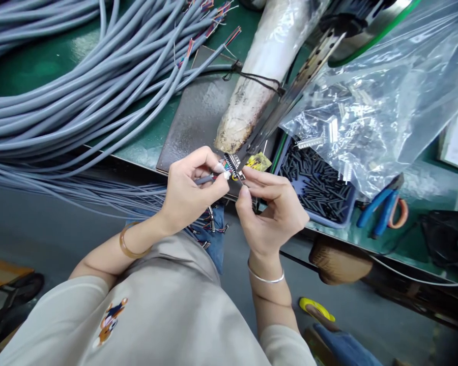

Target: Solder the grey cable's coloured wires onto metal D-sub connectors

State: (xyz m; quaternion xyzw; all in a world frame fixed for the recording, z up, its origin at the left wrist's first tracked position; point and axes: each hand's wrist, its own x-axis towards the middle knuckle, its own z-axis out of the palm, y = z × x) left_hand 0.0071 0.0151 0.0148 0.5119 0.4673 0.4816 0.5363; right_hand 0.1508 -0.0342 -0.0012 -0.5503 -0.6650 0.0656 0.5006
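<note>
My left hand (193,188), with white covers on its fingertips, pinches the stripped end of a grey cable (203,180). Coloured wires from that end meet a metal multi-pin connector (233,163), which sits between my two hands. My right hand (269,206) is closed at the connector's right end, thumb against fingers. A thin dark piece shows at its fingertips, too small to name. Just above the connector, the dark metal tip of a soldering-iron-like tool (248,147) slants down, beside a yellow wrapped piece (258,161).
Bundled grey cables (99,101) cover the bench's left side. A blue bin (349,206) holds short black tubes, with a plastic bag of connectors (385,101) over its far edge. Blue-handled cutters (381,206) lie to the right. A wrapped pale cylinder (259,66) and dark plate (194,117) are ahead.
</note>
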